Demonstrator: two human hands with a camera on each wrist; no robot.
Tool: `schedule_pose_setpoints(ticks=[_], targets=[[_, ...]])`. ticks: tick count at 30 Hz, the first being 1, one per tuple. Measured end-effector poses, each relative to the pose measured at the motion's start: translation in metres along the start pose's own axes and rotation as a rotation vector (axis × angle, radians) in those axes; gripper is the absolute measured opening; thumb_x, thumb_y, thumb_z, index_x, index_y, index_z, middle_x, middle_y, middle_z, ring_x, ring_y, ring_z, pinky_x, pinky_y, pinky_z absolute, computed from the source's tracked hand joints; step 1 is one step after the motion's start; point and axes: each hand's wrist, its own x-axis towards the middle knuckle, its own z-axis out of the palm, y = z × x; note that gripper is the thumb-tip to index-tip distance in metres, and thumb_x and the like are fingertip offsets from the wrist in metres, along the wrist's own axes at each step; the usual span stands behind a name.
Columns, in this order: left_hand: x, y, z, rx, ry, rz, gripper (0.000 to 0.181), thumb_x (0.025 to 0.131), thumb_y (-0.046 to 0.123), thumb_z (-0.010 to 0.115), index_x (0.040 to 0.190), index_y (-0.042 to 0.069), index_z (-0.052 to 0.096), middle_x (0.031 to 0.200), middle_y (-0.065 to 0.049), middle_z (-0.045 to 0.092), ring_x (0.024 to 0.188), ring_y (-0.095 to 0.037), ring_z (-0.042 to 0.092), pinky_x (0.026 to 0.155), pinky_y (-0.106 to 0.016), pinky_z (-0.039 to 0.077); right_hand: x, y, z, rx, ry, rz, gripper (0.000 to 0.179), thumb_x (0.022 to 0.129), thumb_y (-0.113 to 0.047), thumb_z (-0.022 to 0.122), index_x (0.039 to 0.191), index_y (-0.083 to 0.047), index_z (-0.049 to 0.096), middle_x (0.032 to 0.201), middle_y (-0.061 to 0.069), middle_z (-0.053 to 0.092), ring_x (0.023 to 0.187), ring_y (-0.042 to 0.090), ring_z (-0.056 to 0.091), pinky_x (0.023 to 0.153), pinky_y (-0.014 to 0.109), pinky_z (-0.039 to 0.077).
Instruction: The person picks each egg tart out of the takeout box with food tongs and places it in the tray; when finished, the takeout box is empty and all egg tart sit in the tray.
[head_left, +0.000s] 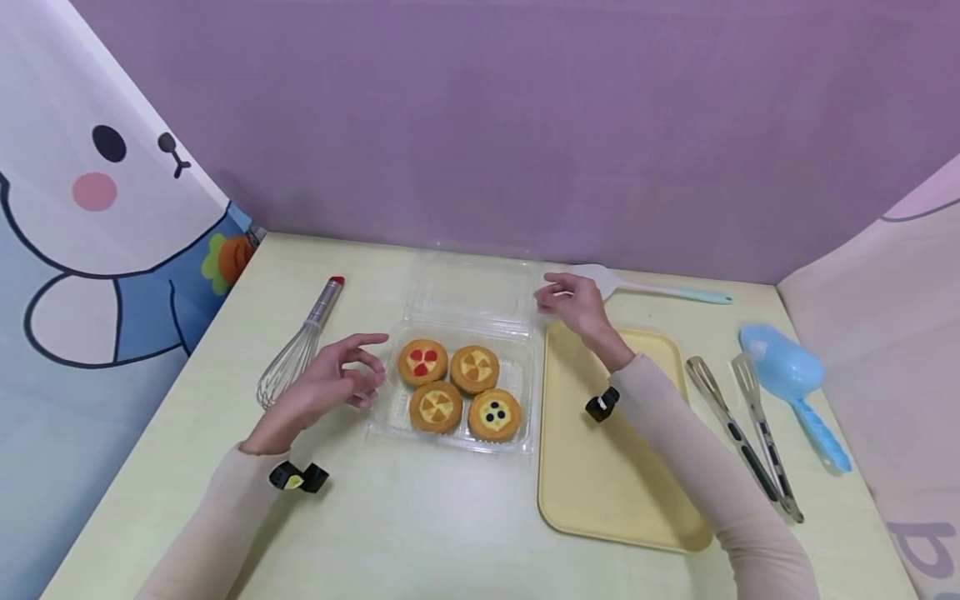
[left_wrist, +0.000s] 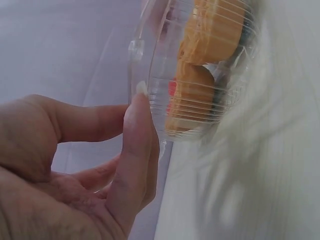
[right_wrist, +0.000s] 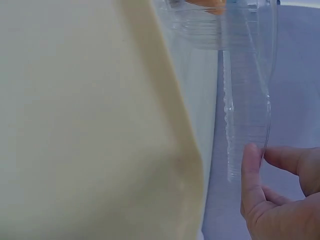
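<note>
A clear plastic clamshell box [head_left: 457,442] lies open with several round tarts in it, one topped red [head_left: 422,362] and one with dark berries [head_left: 495,415]. Its clear lid [head_left: 472,287] is folded back on the far side. My right hand [head_left: 576,307] is at the lid's right edge; in the right wrist view the thumb and a finger [right_wrist: 251,155] pinch that edge. My left hand [head_left: 337,379] is beside the box's left rim, thumb and index finger apart. In the left wrist view one fingertip [left_wrist: 137,107] appears against the rim; contact is hard to tell.
A whisk [head_left: 300,346] lies left of the box. Right of it is a yellow tray [head_left: 600,483], under my right forearm. A spatula [head_left: 667,292] lies behind the tray; metal tongs [head_left: 742,433] and a blue scoop [head_left: 787,367] are farther right. A purple curtain [head_left: 480,125] hangs behind.
</note>
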Motion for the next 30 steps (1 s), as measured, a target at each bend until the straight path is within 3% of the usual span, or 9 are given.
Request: schedule_pose_setpoints(ticks=[7, 14, 22, 24, 30], targets=[[-0.001, -0.003, 0.001, -0.008, 0.013, -0.003, 0.071, 0.096, -0.004, 0.061, 0.161, 0.007, 0.034, 0.116, -0.021, 0.058, 0.077, -0.018, 0.067, 0.066, -0.032, 0.064, 0.002, 0.01, 0.004, 0.1, -0.003, 0.062, 0.047, 0.1, 0.0, 0.064, 0.144, 0.011, 0.054, 0.119, 0.027, 0.067, 0.074, 0.001, 0.072, 0.078, 0.021, 0.064], [0.002, -0.002, 0.002, -0.011, 0.008, -0.002, 0.071, 0.096, -0.003, 0.063, 0.161, 0.007, 0.035, 0.118, -0.023, 0.057, 0.076, -0.019, 0.067, 0.065, -0.033, 0.064, -0.005, 0.015, -0.002, 0.104, -0.004, 0.07, 0.047, 0.101, -0.004, 0.065, 0.145, 0.008, 0.054, 0.124, 0.029, 0.065, 0.083, 0.01, 0.074, 0.086, 0.028, 0.064], [0.003, 0.003, 0.001, -0.024, 0.007, -0.012, 0.072, 0.097, -0.002, 0.064, 0.162, 0.01, 0.033, 0.123, -0.024, 0.055, 0.076, -0.018, 0.067, 0.065, -0.032, 0.064, -0.027, 0.009, -0.018, -0.138, 0.021, -0.07, 0.045, 0.102, -0.009, 0.062, 0.144, 0.006, 0.054, 0.127, 0.031, 0.066, 0.108, 0.046, 0.071, 0.091, 0.045, 0.064], [0.003, 0.003, 0.0, -0.022, 0.007, -0.012, 0.073, 0.097, -0.002, 0.064, 0.162, 0.01, 0.033, 0.125, -0.025, 0.055, 0.075, -0.018, 0.067, 0.065, -0.032, 0.064, -0.036, 0.007, -0.023, -0.194, 0.02, -0.106, 0.045, 0.102, -0.009, 0.063, 0.143, 0.005, 0.055, 0.126, 0.03, 0.067, 0.108, 0.047, 0.071, 0.089, 0.046, 0.064], [0.001, 0.002, -0.002, -0.021, 0.001, -0.01, 0.075, 0.096, -0.002, 0.064, 0.163, 0.009, 0.031, 0.125, -0.025, 0.054, 0.076, -0.017, 0.067, 0.064, -0.032, 0.064, -0.065, 0.007, -0.04, -0.343, 0.036, -0.163, 0.042, 0.101, -0.014, 0.066, 0.14, -0.002, 0.059, 0.126, 0.023, 0.07, 0.107, 0.041, 0.073, 0.082, 0.032, 0.064]])
